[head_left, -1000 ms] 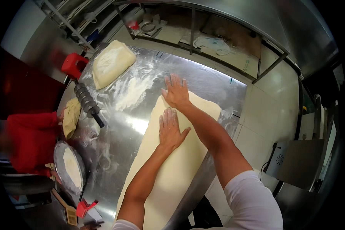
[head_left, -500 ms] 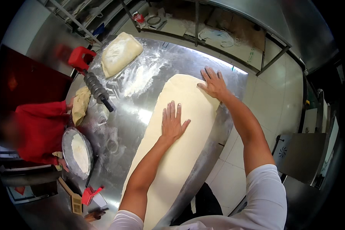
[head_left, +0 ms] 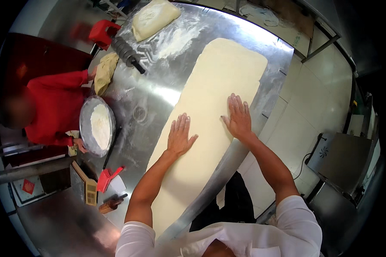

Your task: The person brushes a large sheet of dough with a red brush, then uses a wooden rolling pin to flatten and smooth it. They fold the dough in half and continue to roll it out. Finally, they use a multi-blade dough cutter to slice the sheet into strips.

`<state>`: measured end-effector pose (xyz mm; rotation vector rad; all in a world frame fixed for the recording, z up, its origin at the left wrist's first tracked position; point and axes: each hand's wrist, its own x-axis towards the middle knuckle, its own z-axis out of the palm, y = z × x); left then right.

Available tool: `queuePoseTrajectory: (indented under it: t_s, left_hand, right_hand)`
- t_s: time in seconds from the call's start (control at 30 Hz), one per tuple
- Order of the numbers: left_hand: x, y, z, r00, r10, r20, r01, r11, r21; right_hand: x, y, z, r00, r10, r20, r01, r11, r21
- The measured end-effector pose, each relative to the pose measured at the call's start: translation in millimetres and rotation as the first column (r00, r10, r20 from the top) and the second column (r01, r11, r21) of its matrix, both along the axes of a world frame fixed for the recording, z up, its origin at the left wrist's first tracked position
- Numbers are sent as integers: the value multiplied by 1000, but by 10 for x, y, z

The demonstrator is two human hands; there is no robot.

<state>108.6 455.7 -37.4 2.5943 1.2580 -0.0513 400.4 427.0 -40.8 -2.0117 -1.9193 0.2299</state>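
Note:
A long, smooth sheet of pale dough [head_left: 227,64] stretches across the metal table from the far side down toward my body. Flat on its left half rests my left hand [head_left: 180,135], fingers held out and the thumb apart. My right hand [head_left: 239,118] lies on the dough near its right edge, fingers extended, flour on the fingertips. Neither hand grips anything. The dough's near end runs beneath my left forearm.
A folded dough slab [head_left: 155,19] with flour lies at the far left. A spiral roller [head_left: 126,53], a dough lump [head_left: 106,73], a bowl of flour [head_left: 99,126], a red scoop [head_left: 108,178] and a wooden roller [head_left: 111,204] line the left. A person in red [head_left: 58,105] stands there.
My right hand has come back toward me from the dough's far right corner to its right middle. My view has shifted, and the left hand still lies flat on the dough.

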Motion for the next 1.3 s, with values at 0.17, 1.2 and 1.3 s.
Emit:
queuePoseTrajectory:
  t_s: [0.17,1.2,1.3]
  left_hand:
    - [-243,-230,62,999,-31,-17,32,999,18]
    - [-1206,518,195,811,581,-66,-122,58,-991]
    - [-1348,477,348,834,552,-15,-45,41,-998]
  right_hand:
    - [-247,-489,64,993,106,55,-105,994,-10]
    - [-974,-941,-55,-533,-487,-692,-155,860,-487]
    - [-1024,-1148,196,-459,-479,-749,-139,871,-472]
